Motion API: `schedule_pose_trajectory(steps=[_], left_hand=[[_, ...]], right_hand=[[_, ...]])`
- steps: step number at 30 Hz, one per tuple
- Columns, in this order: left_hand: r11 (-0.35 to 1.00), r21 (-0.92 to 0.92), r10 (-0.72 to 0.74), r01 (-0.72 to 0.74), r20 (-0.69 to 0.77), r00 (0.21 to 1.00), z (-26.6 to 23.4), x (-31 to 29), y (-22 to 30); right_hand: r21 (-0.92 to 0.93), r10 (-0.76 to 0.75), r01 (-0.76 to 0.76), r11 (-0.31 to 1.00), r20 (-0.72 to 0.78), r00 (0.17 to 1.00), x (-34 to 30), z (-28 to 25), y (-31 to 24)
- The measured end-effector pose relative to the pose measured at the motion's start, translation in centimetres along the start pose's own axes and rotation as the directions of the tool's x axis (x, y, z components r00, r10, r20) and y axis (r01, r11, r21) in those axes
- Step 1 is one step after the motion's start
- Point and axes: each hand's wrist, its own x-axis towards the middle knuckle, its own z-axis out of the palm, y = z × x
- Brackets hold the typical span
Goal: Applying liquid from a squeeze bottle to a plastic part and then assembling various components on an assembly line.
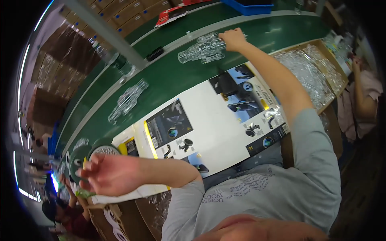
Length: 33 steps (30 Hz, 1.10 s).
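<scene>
My right hand [234, 39] reaches to the far side of the green work table, fingers closed on the right end of some clear moulded plastic blister trays [201, 49]. My left hand [107, 175] is raised at the left with its palm turned up. Its fingers are loosely bent and apart, with nothing visible in them. Beside it is a dark green rounded thing [77, 162] with a cartoon eye, partly hidden by the fingers. In front of me lies a large white printed cardboard sheet [213, 124] with product pictures.
Another clear plastic tray [128, 100] lies left on the green table [161, 82]. A carton [341, 80] full of clear plastic trays stands at the right. A black object [155, 54], a blue bin [248, 9] and a metal post [104, 32] are beyond. Other people sit at both sides.
</scene>
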Motion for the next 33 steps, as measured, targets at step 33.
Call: schedule_pose_trajectory(steps=[33], left_hand=[[0.995, -0.069, -0.075, 0.07, -0.068, 0.995, 0.8, -1.2, -0.1]], right_hand=[[0.098, 0.15, -0.132, 0.986, -0.209, 0.966, -1.8, -3.5, 2.7]])
